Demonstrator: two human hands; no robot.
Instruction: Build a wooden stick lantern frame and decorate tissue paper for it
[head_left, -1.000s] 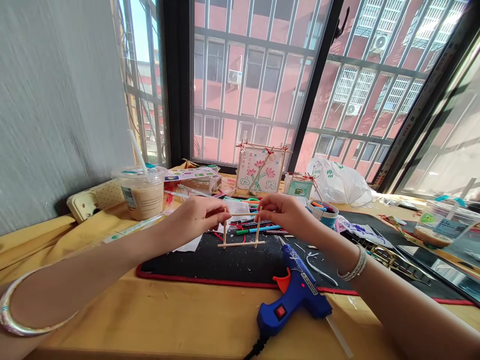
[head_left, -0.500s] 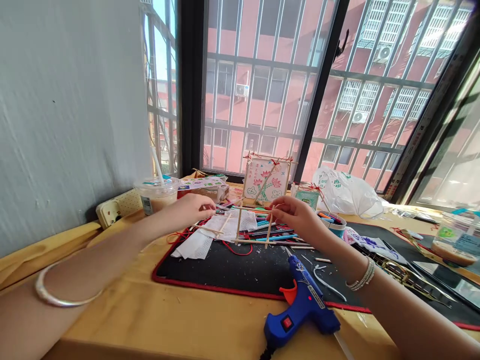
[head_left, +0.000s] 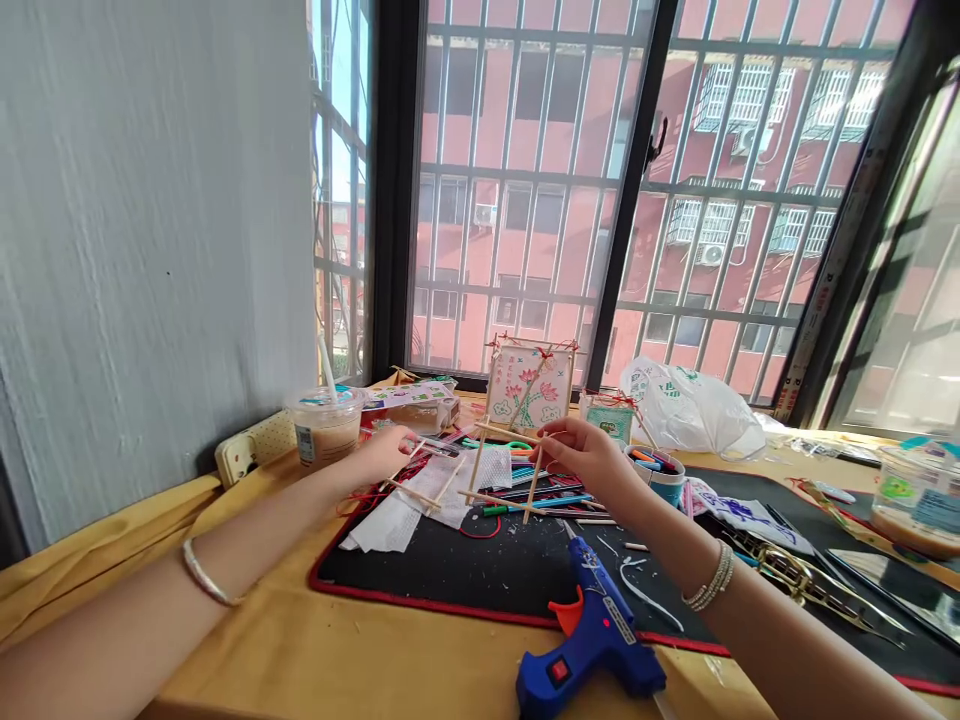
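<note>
My right fingers are pinched closed on the wooden stick frame at its upper right corner, so the frame lies directly left of and below my right hand. The frame is an open four-sided shape of thin, smooth sticks. Its two uprights lean toward the upper right, and its crossbars run left to right, sloping slightly down to the right. It sits over the black mat, which has a red edge. My left hand is curled well left of the frame; I cannot tell whether it grasps the thin items at its fingertips. A blue plastic glue gun lies nearer me.
</note>
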